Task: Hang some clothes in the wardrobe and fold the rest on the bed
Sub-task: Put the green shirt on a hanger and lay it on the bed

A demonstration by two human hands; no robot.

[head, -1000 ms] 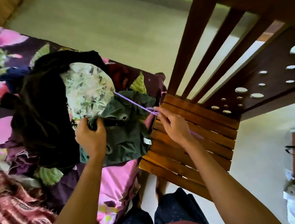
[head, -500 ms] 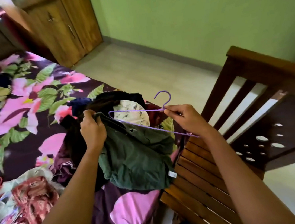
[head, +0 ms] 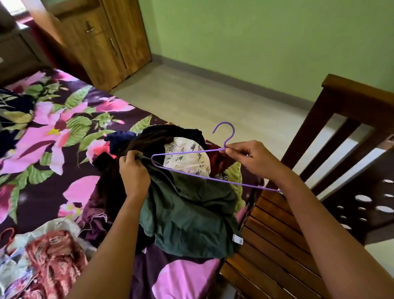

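Note:
A dark green garment (head: 194,218) lies bunched at the bed's foot end, and my left hand (head: 133,175) grips its upper edge. My right hand (head: 251,159) pinches a thin purple wire hanger (head: 194,168) at the base of its hook, holding it over the garment; the hanger's left corner sits beside my left hand. Behind them lies a heap of clothes (head: 165,143): dark brown, navy, and a pale leaf-print piece. The bed (head: 42,132) has a purple floral sheet. The wooden wardrobe (head: 104,37) stands at the far wall, doors closed.
The wooden slatted footboard (head: 298,231) rises on the right, close under my right arm. A red patterned garment (head: 47,284) and a pale one with a red hanger (head: 7,236) lie at the bed's near left. Bare floor (head: 222,97) runs between bed and green wall.
The view has tilted up from the bed to the room. Both hands lifted: the hanger rose above the green garment, and my left hand pulled the garment's edge up toward it.

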